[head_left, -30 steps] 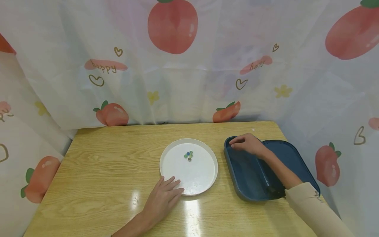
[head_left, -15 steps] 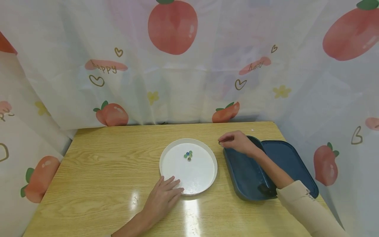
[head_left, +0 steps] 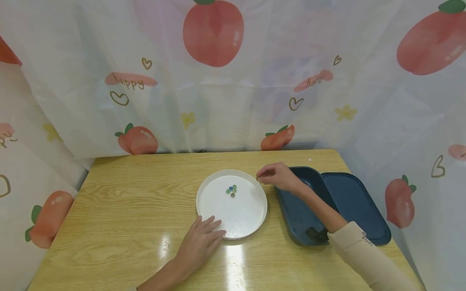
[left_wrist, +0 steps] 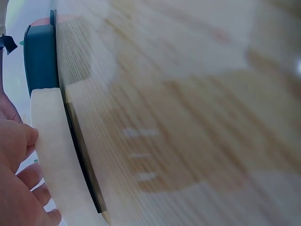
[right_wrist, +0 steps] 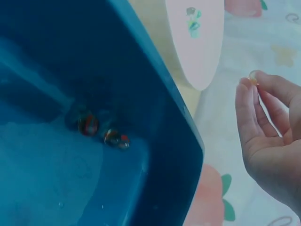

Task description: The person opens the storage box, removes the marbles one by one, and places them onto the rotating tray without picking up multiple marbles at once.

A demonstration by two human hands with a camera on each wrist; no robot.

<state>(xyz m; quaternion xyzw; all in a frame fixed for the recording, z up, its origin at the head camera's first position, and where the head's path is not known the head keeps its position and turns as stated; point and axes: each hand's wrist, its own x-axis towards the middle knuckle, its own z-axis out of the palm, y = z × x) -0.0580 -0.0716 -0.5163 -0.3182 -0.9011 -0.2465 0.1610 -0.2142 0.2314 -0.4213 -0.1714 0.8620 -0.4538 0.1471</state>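
Note:
My right hand (head_left: 278,176) pinches a small clear, yellowish marble (right_wrist: 254,77) between thumb and fingertips, above the right rim of the round white tray (head_left: 251,220). Several green, blue and brown marbles (head_left: 233,195) lie grouped on the tray, a little behind its middle. My left hand (head_left: 200,242) rests at the tray's near-left edge, fingers spread over the rim; the left wrist view has its thumb against the outer wall (left_wrist: 49,141). Right of the tray stands a dark blue basin (head_left: 287,214). In the right wrist view, red-and-dark marbles (right_wrist: 88,125) lie on its bottom.
A flat dark blue lid-like piece (head_left: 358,202) lies right of the basin. A blurred dark shape (head_left: 316,234), unclear in kind, shows inside the basin near my sleeve. The wooden table (head_left: 120,210) ends against a fruit-print curtain (head_left: 225,105).
My right hand has come up out of the basin and moved left to the tray's right rim, the marble between its fingertips. My left hand and the grouped marbles have stayed put.

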